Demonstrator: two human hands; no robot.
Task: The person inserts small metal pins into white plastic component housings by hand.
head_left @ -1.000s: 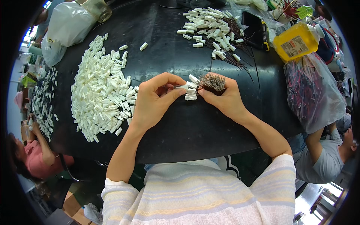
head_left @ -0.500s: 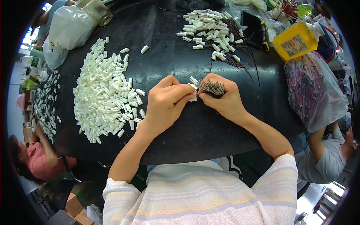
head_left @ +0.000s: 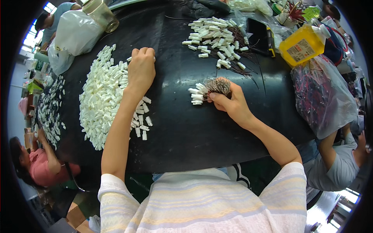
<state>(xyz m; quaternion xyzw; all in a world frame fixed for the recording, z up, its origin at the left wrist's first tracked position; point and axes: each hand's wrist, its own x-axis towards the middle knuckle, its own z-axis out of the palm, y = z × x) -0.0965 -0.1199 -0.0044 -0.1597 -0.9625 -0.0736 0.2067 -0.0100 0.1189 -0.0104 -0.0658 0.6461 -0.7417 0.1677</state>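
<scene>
My right hand (head_left: pixel 231 101) is closed around a bundle of thin dark wires whose brownish metal-tipped ends (head_left: pixel 218 86) fan out above the thumb. Several white plastic connector housings (head_left: pixel 198 93) stick out of the bundle's left side. Over the upper right edge of a large heap of loose white housings (head_left: pixel 103 97), my left hand (head_left: pixel 142 70) is bent downward with its fingers curled together. Its fingertips are hidden, so what they pinch does not show. A bit of white peeks out at the hand's right edge.
Wires with white housings (head_left: pixel 217 37) lie in a pile at the back, near a phone (head_left: pixel 256 33) and a yellow-black tool (head_left: pixel 271 42). To the right are a yellow bottle (head_left: pixel 301 44) and a bag of wires (head_left: pixel 326 97). A white bag (head_left: pixel 75 33) stands back left. Co-workers sit on both sides.
My left hand has left the bundle and moved up and left to the heap's edge. My right hand keeps the bundle, whose white housings now show.
</scene>
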